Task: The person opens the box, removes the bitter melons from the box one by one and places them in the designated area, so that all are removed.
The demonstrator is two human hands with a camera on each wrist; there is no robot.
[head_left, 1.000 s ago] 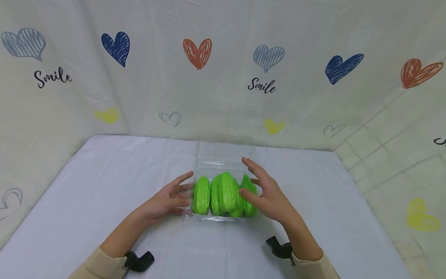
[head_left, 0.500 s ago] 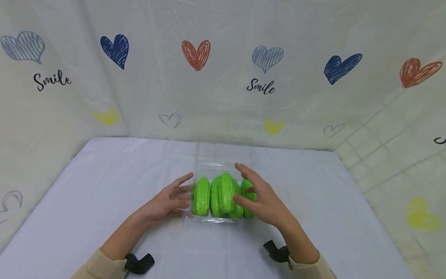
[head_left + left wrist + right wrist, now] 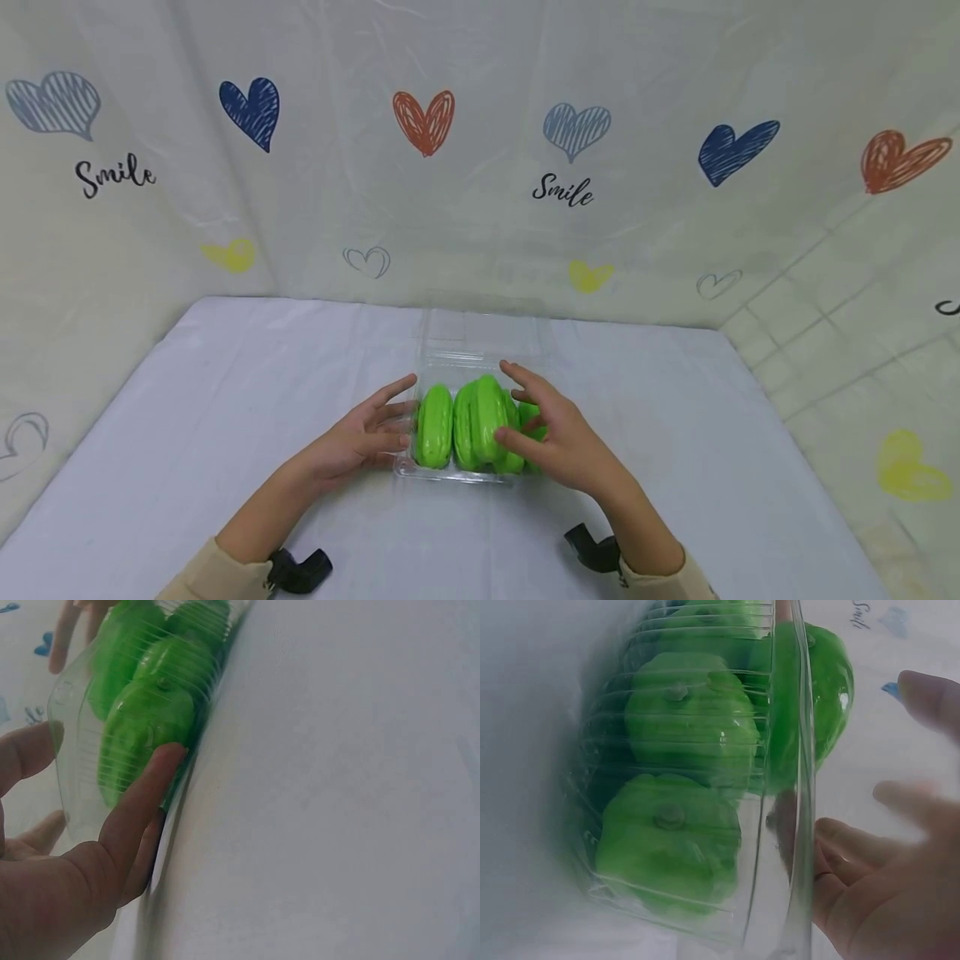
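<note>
A clear plastic clamshell box (image 3: 450,476) stands on the white cloth with its lid (image 3: 480,335) folded back behind it. Several glossy green, ribbed, vegetable-like pieces (image 3: 433,425) lie inside, with one piece (image 3: 489,421) on top of others in the middle. My left hand (image 3: 356,437) has spread fingers at the box's left side; in the left wrist view, a fingertip (image 3: 171,754) touches the outer wall. Over the right end hovers my right hand (image 3: 562,437), fingers apart, partly hiding the rightmost piece. The right wrist view shows some fingers (image 3: 847,840) beyond the rim.
White cloth (image 3: 225,400) covers the table around the box. Behind it hangs a pale curtain (image 3: 480,208) printed with hearts and "Smile". Black curved mounts (image 3: 300,571) sit at both wrists.
My right hand has moved left and slightly down, over the box's right end, covering more of the rightmost green piece. The left hand has stayed by the box's left side.
</note>
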